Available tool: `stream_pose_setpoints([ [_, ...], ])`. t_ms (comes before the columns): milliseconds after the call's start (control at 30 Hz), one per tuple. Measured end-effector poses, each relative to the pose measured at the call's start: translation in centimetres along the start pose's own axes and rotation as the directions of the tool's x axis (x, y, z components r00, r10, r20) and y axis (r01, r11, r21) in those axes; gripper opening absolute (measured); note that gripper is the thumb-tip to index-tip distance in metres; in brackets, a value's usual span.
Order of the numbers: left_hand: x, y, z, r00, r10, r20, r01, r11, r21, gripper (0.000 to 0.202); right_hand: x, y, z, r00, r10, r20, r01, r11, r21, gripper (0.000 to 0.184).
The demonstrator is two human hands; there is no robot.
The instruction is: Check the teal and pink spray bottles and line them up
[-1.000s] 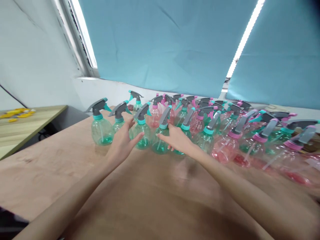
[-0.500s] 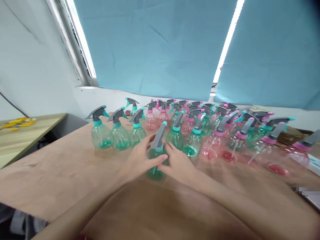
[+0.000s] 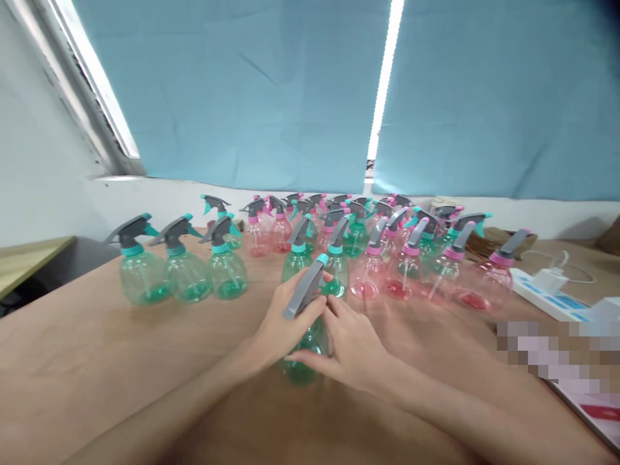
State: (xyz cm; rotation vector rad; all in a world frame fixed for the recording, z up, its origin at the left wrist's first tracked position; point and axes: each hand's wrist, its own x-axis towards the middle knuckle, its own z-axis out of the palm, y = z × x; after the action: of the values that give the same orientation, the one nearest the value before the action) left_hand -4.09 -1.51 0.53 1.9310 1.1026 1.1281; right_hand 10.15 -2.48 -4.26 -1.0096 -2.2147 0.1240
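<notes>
A green spray bottle [image 3: 301, 372] with a grey and turquoise trigger head [image 3: 306, 288] stands close in front of me. My left hand [image 3: 285, 324] wraps around its neck just below the head, hiding the collar. My right hand [image 3: 359, 342] is closed round the right side of the clear body, thumb across its front. Just behind my hands is another green spray bottle [image 3: 296, 261], with a further green one [image 3: 339, 268] beside it.
Three green spray bottles [image 3: 227, 274] stand to the left. Several pink spray bottles [image 3: 368, 274] line up at right, with mixed rows behind. A white power strip [image 3: 547, 297] and a blurred-out flat item [image 3: 562, 368] lie on the wooden table [image 3: 145, 361] at right.
My view has turned right. My left hand has moved up from the bottle's body to its neck. My right hand has shifted lower on the body, and the bottle sits nearer to me.
</notes>
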Motion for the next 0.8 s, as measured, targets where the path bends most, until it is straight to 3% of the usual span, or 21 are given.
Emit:
stream_pose_setpoints([
  [133,1.1,-0.2,1.0,1.0,0.018,0.009,-0.018,0.999,-0.036,0.024,-1.7,3.3,-1.3,0.992,-0.042,0.117,0.034,0.997,0.069,0.056],
  [233,1.9,-0.5,1.2,0.999,0.02,0.033,-0.018,0.999,-0.046,0.027,-3.5,6.6,-1.5,0.981,0.026,0.191,-0.039,0.997,0.064,0.049],
  [367,2.8,-0.6,1.4,0.999,-0.008,0.048,0.008,1.0,-0.003,0.028,-5.2,9.7,-1.1,0.976,0.101,0.195,-0.096,0.995,-0.038,0.045],
  [800,4.2,-0.5,1.7,0.99,0.028,0.137,-0.024,0.999,-0.031,0.028,-4.3,10.0,-0.4,0.957,0.071,0.28,-0.067,0.997,-0.024,0.047],
])
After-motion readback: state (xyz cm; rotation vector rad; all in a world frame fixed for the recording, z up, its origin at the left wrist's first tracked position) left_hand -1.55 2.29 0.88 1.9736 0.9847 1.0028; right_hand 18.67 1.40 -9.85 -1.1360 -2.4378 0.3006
